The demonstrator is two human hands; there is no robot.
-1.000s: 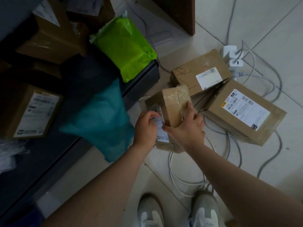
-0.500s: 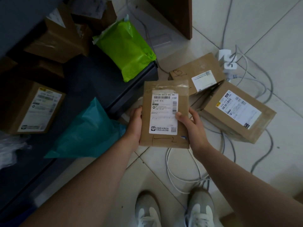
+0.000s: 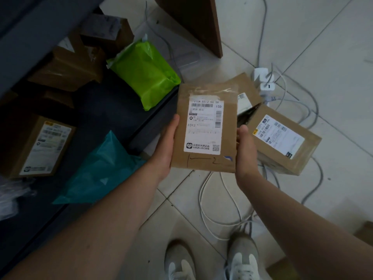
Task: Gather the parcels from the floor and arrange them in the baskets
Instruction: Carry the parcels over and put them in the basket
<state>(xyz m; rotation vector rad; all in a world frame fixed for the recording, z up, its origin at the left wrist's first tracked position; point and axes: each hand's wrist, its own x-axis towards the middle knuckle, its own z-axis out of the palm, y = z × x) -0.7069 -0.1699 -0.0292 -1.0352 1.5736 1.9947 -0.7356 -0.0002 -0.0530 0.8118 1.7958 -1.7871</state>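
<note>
**A:** Why is the parcel (image 3: 203,128) held flat, label upward?

**B:** Probably so the label can be read before choosing a spot. It sits between the two thumbs. The left hand (image 3: 164,147) clamps one side edge and the right hand (image 3: 245,152) the other. The remaining fingers are hidden beneath, presumably bearing its weight.

**A:** Where should it go?

**B:** The basket (image 3: 150,123) lies beyond the left fingers. It already holds a green bag (image 3: 143,73), a teal bag (image 3: 101,170) and a labelled box (image 3: 38,144). A big box (image 3: 282,142) waits on the floor just past the right thumb, among cables (image 3: 218,199).
</note>
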